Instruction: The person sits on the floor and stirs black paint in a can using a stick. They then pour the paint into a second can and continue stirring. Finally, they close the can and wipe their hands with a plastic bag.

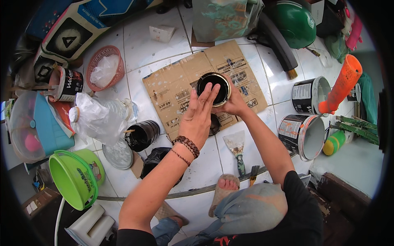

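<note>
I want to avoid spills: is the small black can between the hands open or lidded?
Open. The small black can shows a bare round rim and dark inside; left hand rests over its edge, right hand steadies it from the side.

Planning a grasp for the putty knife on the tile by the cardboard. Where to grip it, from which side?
Grip the putty knife by its dark handle, the narrow end pointing toward the person's foot. Come from above, fingers closing across the handle's width: it lies flat on the tile floor, and the wide, paint-smeared blade toward the cardboard offers no thickness to pinch. A small brush lies close on its right.
</note>
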Demonstrator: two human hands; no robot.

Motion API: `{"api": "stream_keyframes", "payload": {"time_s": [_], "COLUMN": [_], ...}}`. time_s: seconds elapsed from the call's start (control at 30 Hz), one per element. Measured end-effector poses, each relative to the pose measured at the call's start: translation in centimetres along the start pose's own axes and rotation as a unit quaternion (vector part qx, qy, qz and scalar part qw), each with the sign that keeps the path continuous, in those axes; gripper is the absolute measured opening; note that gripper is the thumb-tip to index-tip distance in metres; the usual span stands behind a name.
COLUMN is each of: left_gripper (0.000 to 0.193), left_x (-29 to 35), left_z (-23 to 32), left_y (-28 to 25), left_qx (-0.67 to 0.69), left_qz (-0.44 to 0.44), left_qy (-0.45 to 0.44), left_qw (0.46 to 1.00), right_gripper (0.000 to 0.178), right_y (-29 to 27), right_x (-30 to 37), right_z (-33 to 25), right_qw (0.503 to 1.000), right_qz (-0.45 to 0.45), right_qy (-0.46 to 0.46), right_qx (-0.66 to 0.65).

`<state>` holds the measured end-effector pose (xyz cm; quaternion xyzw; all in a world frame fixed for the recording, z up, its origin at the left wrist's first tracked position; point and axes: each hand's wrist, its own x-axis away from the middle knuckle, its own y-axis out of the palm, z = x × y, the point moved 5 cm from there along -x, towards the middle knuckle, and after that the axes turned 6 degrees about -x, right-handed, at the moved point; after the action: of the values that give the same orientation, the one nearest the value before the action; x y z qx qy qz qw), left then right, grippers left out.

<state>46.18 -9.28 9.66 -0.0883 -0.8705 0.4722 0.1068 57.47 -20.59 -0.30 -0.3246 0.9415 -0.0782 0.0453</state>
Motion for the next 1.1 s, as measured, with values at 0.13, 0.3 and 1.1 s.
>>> {"api": "stream_keyframes", "payload": {"time_s": [0.13, 0.3, 1.1], "left_gripper": [0.056, 0.067, 0.087], "left_x": [0.4, -0.6, -4.8], "left_z": [-1.2, -1.9, -4.1], "left_y": [-0.3, -0.4, 1.9], "left_qx": [0.157, 0.145, 0.178], "left_qz": [0.015, 0.003, 0.003], "left_qy": [-0.056, -0.091, -0.073], "left_qw": [0.986, 0.985, 0.981], "right_gripper": [0.116, 0.116, 0.109], "right_y": [-0.1, -0.2, -0.3], "right_x": [0.0, -0.2, 0.1], "right_z": [-0.1, -0.1, 0.5], "right_qw": [1.000, 1.000, 0.999], "right_qz": [0.001, 0.007, 0.031], "right_qy": [0.006, -0.001, -0.016], "right_qx": [0.003, 0.013, -0.013]}}
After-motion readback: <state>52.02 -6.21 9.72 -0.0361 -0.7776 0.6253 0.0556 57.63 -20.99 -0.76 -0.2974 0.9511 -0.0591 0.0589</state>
